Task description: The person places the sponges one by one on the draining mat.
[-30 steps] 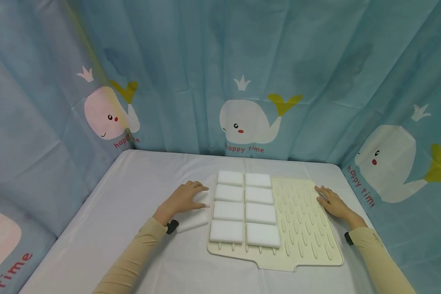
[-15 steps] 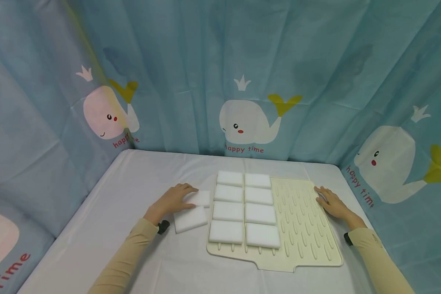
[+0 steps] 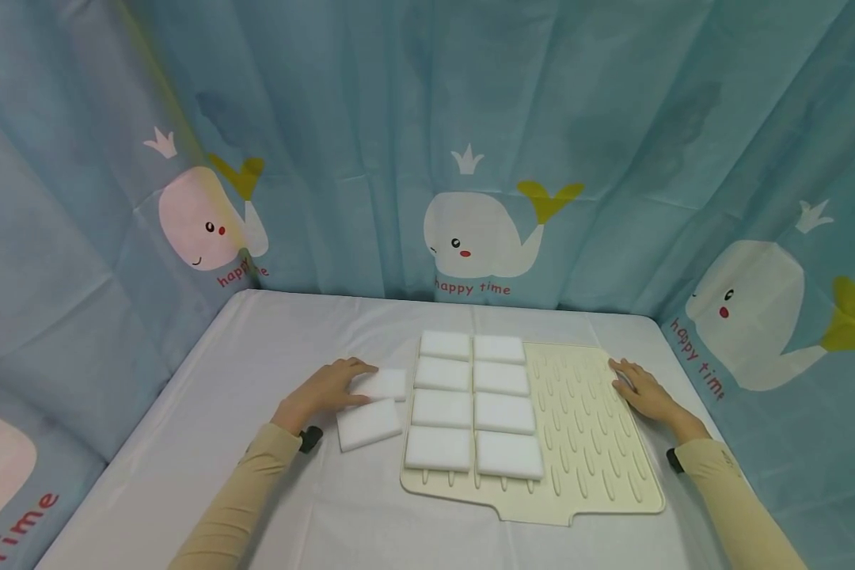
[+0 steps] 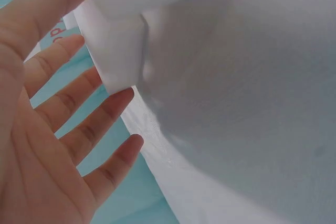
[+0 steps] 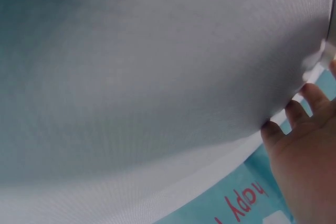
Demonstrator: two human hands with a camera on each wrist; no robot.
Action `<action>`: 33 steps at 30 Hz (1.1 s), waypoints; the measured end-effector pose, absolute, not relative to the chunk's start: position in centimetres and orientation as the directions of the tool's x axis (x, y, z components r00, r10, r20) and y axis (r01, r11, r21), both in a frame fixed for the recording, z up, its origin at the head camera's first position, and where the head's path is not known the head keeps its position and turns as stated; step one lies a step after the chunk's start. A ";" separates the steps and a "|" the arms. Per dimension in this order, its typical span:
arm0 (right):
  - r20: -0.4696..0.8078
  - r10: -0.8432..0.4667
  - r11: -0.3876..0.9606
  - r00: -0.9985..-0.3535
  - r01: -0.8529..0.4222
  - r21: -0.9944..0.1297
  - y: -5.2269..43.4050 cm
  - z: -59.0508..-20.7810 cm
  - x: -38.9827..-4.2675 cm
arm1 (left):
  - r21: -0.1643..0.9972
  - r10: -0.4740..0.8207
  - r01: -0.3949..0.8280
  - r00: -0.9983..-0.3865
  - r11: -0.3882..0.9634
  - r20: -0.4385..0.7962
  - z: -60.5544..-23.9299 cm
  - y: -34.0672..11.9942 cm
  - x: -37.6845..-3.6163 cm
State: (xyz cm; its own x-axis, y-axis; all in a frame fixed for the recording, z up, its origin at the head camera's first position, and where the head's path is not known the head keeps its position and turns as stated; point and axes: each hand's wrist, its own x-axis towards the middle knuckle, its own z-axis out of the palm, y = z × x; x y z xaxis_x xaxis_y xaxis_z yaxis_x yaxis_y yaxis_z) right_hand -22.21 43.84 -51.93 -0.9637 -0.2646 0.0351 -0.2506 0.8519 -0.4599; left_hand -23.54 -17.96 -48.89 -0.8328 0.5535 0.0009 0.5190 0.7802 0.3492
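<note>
Where the head view hides the palm, left hand [image 4: 47, 129] spread flat, fingertips at white sponge [image 4: 123, 51].

Red "happy time" stands under each whale on the blue curtain [image 3: 470, 119] beyond both hands.

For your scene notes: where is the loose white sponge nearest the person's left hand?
In the head view, the loose white sponge lies on the table left of the drying mat, under the left hand fingertips.
</note>
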 end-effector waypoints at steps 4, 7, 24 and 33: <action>0.028 -0.264 0.854 -0.964 -0.247 -0.459 43.8 -51.8 -22.2 | 0.349 0.553 0.522 -0.833 0.779 0.012 -48.8 -18.1 -23.9; 0.016 -0.254 0.856 -0.967 -0.232 -0.462 43.7 -51.7 -22.1 | 0.344 0.551 0.527 -0.834 0.777 0.034 -48.5 -18.2 -24.1; 0.046 -0.256 0.857 -0.966 -0.249 -0.451 43.6 -51.5 -22.1 | 0.312 0.547 0.558 -0.827 0.769 0.132 -46.3 -17.8 -25.0; 0.033 -0.258 0.855 -0.966 -0.244 -0.458 43.9 -52.2 -22.3 | 0.287 0.565 0.590 -0.807 0.755 0.172 -45.3 -15.9 -25.4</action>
